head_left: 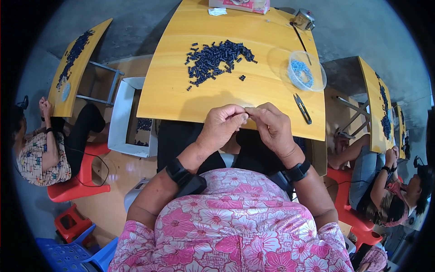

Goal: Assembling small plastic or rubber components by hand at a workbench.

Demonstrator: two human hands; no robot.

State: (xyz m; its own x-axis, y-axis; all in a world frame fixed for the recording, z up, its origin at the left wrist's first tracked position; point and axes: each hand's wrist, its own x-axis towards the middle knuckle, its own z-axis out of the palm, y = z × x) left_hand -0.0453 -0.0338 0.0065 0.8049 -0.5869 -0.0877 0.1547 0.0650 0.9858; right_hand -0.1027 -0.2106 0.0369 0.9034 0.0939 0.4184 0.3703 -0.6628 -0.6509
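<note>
1. Writing: pink-and-white printed package (pixel 247 5) at the top edge of the frame, cut off by its border; print too small to make out reliably. White paper slip (pixel 217 11) just beside it.
2. Left hand (pixel 222 127), center of frame: fingers curled, thumb and index drawn together at the tips. Cannot tell whether anything is grasped; fingers hide it.
3. Right hand (pixel 274 127), just right of center: same pinch posture, tips meeting the left hand's. Grip contents hidden too, cannot tell.
4. Both hands are at the near edge of the yellow tabletop (pixel 170 97).
5. Pile of small dark cylindrical pieces (pixel 215 61), upper middle of frame, on the tabletop. Long axes mixed: pieces lie at many angles, no shared direction.
6. Small dark cluster (pixel 242 78) apart from the pile, toward the hands; axis too small to tell.
7. Black thread snips (pixel 305 113), right of the hands: long axis slants upper left to lower right, narrow tips toward upper left.
8. Clear round tub (pixel 321 78), right of center, holding light-blue small items (pixel 300 70).
9. Lidded metal mug (pixel 304 19), upper right; thin dark rod (pixel 299 38) slants down and right from near it.
</note>
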